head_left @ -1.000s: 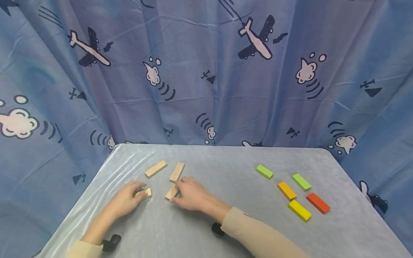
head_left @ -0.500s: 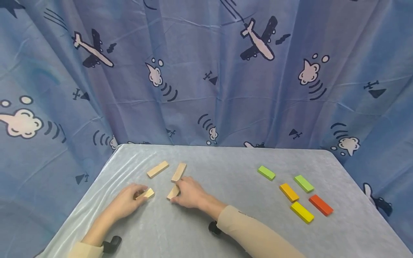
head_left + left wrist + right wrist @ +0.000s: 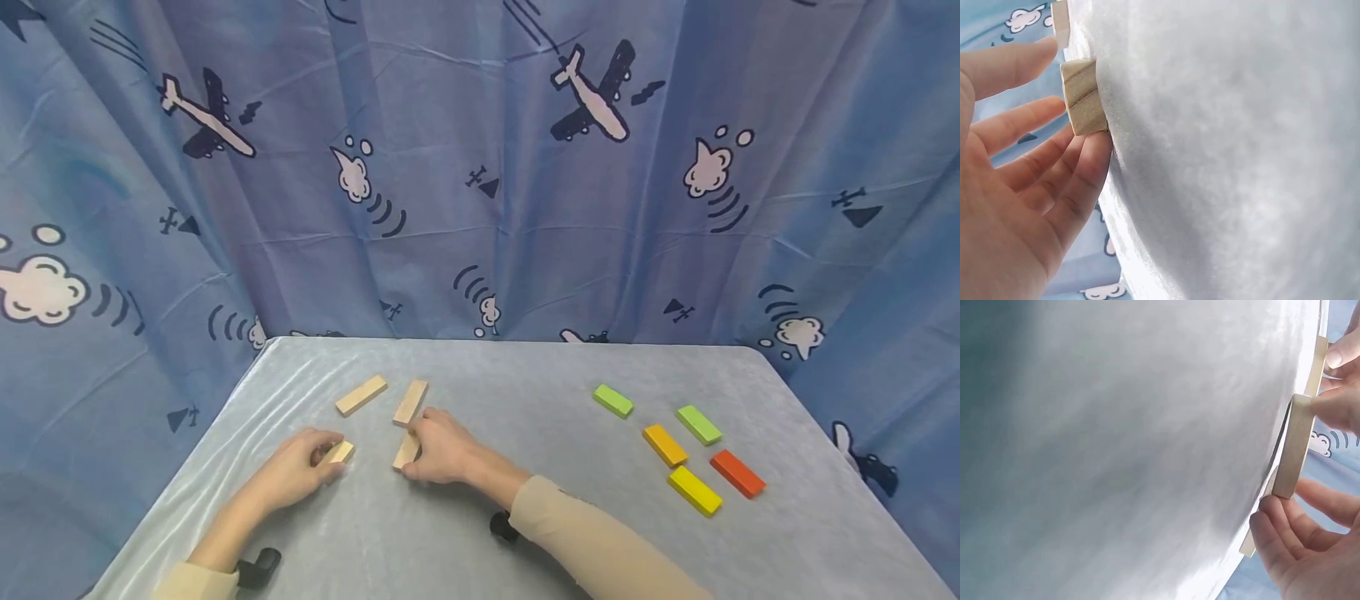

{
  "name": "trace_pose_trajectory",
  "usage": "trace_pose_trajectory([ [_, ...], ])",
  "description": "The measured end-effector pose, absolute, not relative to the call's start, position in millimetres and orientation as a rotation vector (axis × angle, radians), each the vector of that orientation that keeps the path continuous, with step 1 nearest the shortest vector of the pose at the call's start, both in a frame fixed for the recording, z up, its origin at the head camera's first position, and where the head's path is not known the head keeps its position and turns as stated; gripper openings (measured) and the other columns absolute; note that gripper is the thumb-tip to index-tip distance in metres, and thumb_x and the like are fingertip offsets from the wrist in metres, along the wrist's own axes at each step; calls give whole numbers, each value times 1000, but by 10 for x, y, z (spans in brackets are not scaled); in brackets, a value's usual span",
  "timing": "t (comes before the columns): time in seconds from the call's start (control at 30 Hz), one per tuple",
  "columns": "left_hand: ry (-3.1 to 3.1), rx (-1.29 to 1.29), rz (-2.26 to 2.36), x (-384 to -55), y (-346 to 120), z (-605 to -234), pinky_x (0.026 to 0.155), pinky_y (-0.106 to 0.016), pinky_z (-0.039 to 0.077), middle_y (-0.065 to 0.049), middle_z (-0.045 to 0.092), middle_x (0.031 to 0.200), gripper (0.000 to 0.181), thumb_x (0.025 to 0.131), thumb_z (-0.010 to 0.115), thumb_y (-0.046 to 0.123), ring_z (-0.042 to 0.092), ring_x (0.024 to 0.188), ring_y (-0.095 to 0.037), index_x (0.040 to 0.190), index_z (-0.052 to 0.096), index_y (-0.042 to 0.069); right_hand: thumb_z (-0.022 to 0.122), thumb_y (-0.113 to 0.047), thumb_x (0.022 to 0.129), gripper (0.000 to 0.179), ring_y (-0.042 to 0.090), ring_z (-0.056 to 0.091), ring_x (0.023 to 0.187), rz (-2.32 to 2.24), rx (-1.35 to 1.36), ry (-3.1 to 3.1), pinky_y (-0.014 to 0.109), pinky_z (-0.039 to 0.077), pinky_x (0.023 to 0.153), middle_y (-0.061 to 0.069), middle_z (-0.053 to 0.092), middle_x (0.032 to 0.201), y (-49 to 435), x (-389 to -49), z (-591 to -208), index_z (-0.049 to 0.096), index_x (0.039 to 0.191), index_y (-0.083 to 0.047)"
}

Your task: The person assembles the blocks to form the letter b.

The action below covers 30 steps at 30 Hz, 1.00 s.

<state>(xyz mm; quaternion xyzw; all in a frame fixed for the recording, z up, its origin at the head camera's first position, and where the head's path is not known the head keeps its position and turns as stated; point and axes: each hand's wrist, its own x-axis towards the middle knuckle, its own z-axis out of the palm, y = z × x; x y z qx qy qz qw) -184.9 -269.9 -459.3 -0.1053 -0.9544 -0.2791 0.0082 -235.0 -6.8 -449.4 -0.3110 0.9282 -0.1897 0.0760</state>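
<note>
My left hand (image 3: 300, 468) holds a plain wooden block (image 3: 341, 452) between thumb and fingers at the left of the table. The block's grained end (image 3: 1085, 97) faces the left wrist view, where the fingertips meet its lower side. My right hand (image 3: 447, 450) pinches a second plain wooden block (image 3: 406, 451) by its two ends, thumb at the near end and fingers at the far one. In the right wrist view this block (image 3: 1294, 447) shows its long side. Just beyond the right fingertips lies a third wooden block (image 3: 411, 402); another wooden block (image 3: 362, 395) lies to its left.
Coloured blocks lie on the right of the grey-white covered table (image 3: 525, 533): two green (image 3: 613, 401), one orange (image 3: 665, 445), one yellow (image 3: 694, 491) and one red (image 3: 738, 473). A blue curtain (image 3: 420, 167) with printed planes hangs behind the table's back edge.
The block in my left hand has turned, and its free end points more away from me. The block under my right hand has shifted slightly. The coloured blocks have stayed put.
</note>
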Motion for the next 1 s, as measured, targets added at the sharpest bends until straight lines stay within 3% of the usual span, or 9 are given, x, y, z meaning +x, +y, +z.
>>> trace_pose_trajectory([
  [0.47, -3013, -373, -909, -1867, -2684, -4561, 69, -32, 44, -4, 60, 96, 53, 81, 85, 20, 51, 79, -15, 125, 67, -3, 81, -33, 80, 56, 10, 50, 91, -638, -1024, 2738, 23, 46, 78, 1, 58, 106, 351, -2247, -4405, 67, 126, -4],
  [0.8, -3026, -428, -996, -1857, -2708, -4518, 67, -28, 44, -3, 58, 95, 64, 76, 89, 20, 52, 80, -15, 127, 63, -7, 81, -30, 81, 52, 9, 47, 85, -701, -1058, 2724, 23, 45, 72, -2, 56, 103, 712, -2149, -4365, 67, 124, -5],
  [1.0, -3034, -399, -986, -1872, -2705, -4536, 68, -29, 45, -6, 61, 101, 63, 75, 89, 20, 53, 81, -16, 126, 64, -6, 81, -30, 81, 53, 17, 55, 97, -737, -1032, 2724, 29, 49, 82, -2, 57, 109, 947, -2142, -4372, 66, 126, -5],
])
